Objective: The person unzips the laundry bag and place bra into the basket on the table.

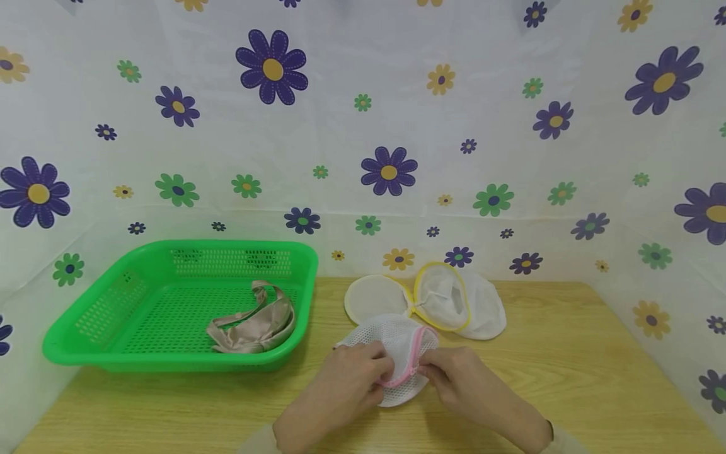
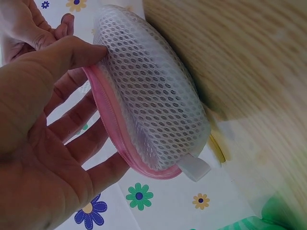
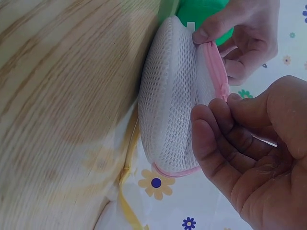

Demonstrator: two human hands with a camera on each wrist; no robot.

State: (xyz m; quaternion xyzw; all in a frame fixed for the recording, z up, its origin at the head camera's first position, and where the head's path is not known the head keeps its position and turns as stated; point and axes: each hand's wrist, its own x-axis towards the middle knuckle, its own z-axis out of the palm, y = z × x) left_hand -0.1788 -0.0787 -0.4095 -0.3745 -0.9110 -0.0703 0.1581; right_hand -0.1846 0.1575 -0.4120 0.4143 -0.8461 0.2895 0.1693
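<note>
A white mesh laundry bag with a pink zipper is held just over the wooden table. My left hand grips its zippered edge, thumb on the mesh and fingers along the other side of the zipper, as the left wrist view shows. At the zipper's other end, my right hand pinches with thumb and fingertips by the slider; the pull tab itself is hidden behind them. The opening gapes partly between the two hands. A small white tag sticks out at one end of the zipper.
To the left stands a green plastic basket with a beige satin bra inside. Behind my hands lie white bags with yellow trim, one showing a yellow-rimmed opening. A flower-printed sheet hangs around the table.
</note>
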